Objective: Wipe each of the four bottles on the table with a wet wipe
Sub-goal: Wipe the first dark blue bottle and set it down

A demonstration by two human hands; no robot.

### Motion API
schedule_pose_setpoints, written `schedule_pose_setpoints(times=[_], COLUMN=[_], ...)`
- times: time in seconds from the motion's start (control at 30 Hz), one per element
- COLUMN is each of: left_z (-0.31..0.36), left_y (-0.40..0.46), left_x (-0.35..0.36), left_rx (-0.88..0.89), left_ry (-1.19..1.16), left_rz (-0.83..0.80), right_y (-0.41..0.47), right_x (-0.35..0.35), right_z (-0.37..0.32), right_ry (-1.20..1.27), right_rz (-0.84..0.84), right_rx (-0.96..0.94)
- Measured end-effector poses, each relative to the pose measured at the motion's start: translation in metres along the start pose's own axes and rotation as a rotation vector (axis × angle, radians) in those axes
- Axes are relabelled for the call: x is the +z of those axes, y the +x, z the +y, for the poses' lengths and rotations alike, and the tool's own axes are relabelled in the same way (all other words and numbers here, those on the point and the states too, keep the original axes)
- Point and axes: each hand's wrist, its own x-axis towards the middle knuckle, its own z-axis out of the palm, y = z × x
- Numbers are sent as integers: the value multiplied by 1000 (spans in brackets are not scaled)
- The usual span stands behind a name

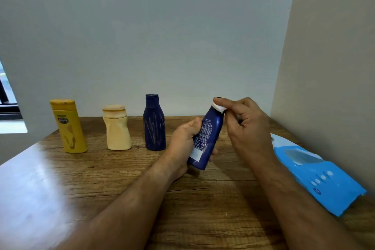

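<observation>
Blue lotion bottle point(207, 138) tilted in left hand's point(183, 144) grip – right hand point(241, 122) pinched wet wipe point(219, 107) on its cap, right of the dark blue bottle point(154, 124)

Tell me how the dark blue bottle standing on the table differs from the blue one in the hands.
The standing dark blue bottle is upright on the table, untouched and streaked; the held blue bottle is tilted, gripped by the left hand, while the right hand presses a white wipe on its top. Both are blue.
</observation>
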Motion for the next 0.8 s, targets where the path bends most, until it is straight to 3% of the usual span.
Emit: schedule_pose_setpoints(times=[0.27, 0.5, 0.7, 0.8], left_z=[-6, -13, -12, -15], left_y=[7, 11, 6, 6], left_x=[-5, -2, 3, 3], left_rx=[134, 362, 265, 312], left_ry=[184, 408, 322, 427], left_rz=[56, 153, 160, 157], right_y=[-3, 0, 3, -1], right_x=[3, -6, -9, -3], right_z=[5, 8, 12, 11], right_ry=[-115, -261, -277, -276], right_rz=[-96, -21, 3, -52], right_rx=[-76, -165, -157, -166])
